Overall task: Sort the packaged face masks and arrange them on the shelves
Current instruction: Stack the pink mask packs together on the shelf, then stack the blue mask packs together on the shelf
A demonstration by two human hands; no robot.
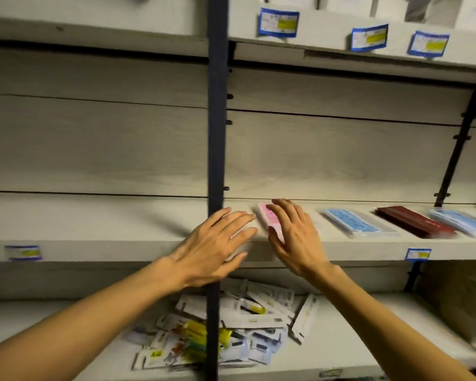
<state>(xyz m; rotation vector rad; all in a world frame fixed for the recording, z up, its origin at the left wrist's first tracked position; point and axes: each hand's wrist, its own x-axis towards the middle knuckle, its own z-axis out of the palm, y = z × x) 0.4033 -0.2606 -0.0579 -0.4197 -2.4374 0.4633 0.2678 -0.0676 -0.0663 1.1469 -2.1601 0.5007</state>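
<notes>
A pink pack of face masks (pixel 267 217) lies on the middle shelf (pixel 368 250) just right of the dark upright post. My right hand (pixel 291 235) lies over it with fingers spread, thumb against its near edge. Beside it on the left, my left hand (pixel 217 246) is flat with straight fingers, its fingertips at the pack's left edge. Further right on the same shelf lie a blue mask pack (pixel 352 222), a dark red pack (pixel 415 221) and another blue pack (pixel 462 221).
A dark metal post (pixel 217 119) runs vertically between the shelf bays. On the lower shelf a loose pile of white and yellow packets (pixel 245 325) lies. The top shelf edge carries blue price labels (pixel 278 22), with white boxes above.
</notes>
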